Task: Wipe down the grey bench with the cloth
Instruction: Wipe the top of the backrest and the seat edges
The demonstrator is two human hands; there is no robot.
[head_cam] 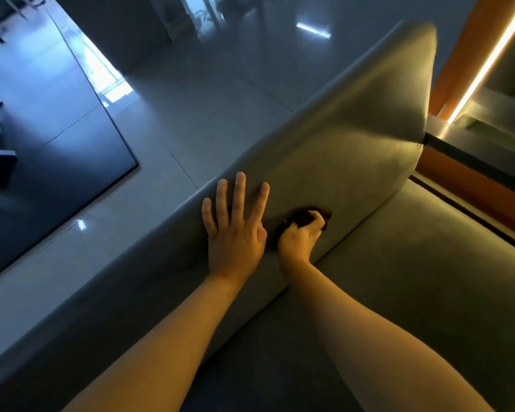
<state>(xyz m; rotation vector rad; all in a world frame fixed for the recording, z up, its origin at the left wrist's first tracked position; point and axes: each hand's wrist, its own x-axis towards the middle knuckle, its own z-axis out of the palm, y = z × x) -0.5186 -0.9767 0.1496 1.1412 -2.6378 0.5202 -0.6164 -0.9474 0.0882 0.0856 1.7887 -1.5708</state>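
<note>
Possibly patchy wipe: cloth bunched too small

Right grip (299,237) is clamped on the dark cloth (305,217), which is balled against the upright back of the grey surface (354,138), low down near the seat crease. Left grip (235,230) lies flat with fingers apart, braced on the back's top edge just beside it. Risks, as judged: the wad covers little per stroke, so strips get missed. Dim light would hide them. The bracing palm may smudge the fabric.

Both forearms (167,346) are bare along their whole visible length, and the left hand (235,233) and right hand (298,242) likewise.
</note>
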